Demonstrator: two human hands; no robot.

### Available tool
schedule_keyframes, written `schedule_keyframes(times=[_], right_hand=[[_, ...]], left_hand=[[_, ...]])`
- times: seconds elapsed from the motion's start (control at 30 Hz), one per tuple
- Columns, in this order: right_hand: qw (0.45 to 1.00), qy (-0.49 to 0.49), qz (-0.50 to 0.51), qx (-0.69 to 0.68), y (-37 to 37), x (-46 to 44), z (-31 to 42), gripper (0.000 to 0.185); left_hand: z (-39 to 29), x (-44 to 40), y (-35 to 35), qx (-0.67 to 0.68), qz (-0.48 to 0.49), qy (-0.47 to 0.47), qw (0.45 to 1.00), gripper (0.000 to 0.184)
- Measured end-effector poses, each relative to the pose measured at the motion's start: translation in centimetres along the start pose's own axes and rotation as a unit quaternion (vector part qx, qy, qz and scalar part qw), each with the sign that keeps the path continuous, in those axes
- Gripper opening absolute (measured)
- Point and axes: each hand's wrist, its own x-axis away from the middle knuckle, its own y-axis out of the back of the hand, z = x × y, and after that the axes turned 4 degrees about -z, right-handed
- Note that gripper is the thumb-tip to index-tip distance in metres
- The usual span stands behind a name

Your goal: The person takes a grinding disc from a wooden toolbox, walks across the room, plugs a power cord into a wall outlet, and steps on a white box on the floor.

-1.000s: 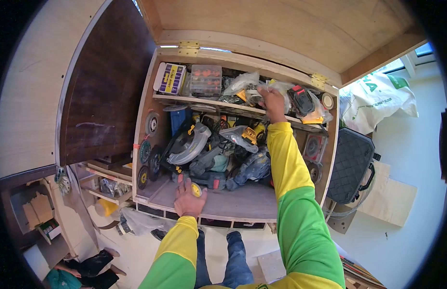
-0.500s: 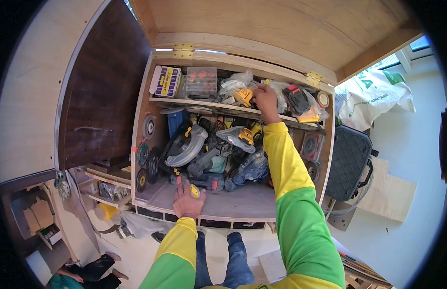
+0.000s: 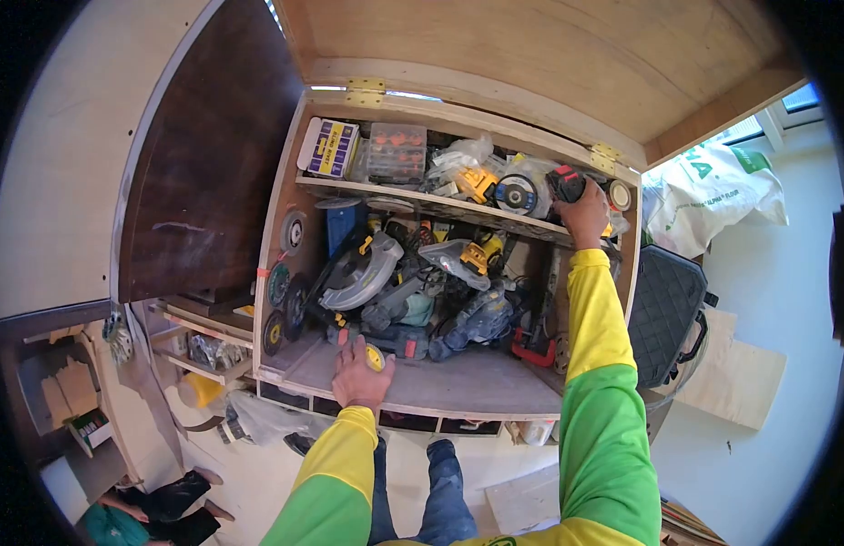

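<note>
right hand (image 3: 586, 215) grasping the black-and-red battery pack (image 3: 566, 184) at the upper wooden shelf's (image 3: 422, 194) right end. left hand (image 3: 360, 375) holding a small round yellow disc (image 3: 375, 358) just above the dusty grey cabinet floor (image 3: 440, 387).

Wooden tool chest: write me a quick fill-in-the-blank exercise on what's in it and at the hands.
The hand at the red-and-black battery pack is the person's ____.
The small round object at the left hand is coloured ____.
The box on the upper shelf reads BLIND ____.
Missing words: right; yellow; RIVET.
</note>
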Motion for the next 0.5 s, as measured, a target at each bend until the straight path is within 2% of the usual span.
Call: schedule_keyframes(times=[0.13, 0.2, 0.23, 0.3, 0.33, 0.4, 0.47, 0.5], right_hand=[[0.999, 0.011, -0.032, -0.022, -0.1, 1.4, 3.2, 0.076], [0.995, 0.065, 0.036, -0.061, -0.1, 2.6, 5.4, 0.074], [0.996, 0.062, 0.036, -0.06, -0.1, 3.1, 6.5, 0.074], [0.983, 0.159, 0.053, -0.08, -0.2, 3.9, 8.9, 0.071], [0.983, 0.157, 0.052, -0.081, -0.3, 4.4, 9.9, 0.071], [0.964, 0.236, -0.011, -0.119, -0.2, 5.5, 11.5, 0.067], [0.958, 0.213, -0.023, -0.188, 1.1, 7.7, 12.4, 0.066], [0.955, 0.202, -0.048, -0.211, 1.3, 9.3, 12.2, 0.072]], left_hand=[[-0.1, -0.1, -0.2, -0.011, 0.021, 0.011, 1.0, 0.075], [0.0, 0.0, -0.1, -0.019, 0.02, 0.008, 1.0, 0.075], [-0.2, 0.1, 0.2, -0.01, 0.022, 0.01, 1.0, 0.076], [-0.4, 0.3, 0.2, 0.0, 0.023, 0.011, 1.0, 0.077], [-0.3, 0.3, 0.0, -0.004, 0.013, 0.008, 1.0, 0.074], [0.0, 0.4, -0.2, -0.008, 0.004, 0.003, 1.0, 0.072], [0.1, 0.6, -0.5, -0.012, -0.015, -0.005, 1.0, 0.072], [0.0, 0.6, -0.6, -0.008, -0.012, -0.011, 1.0, 0.072]])
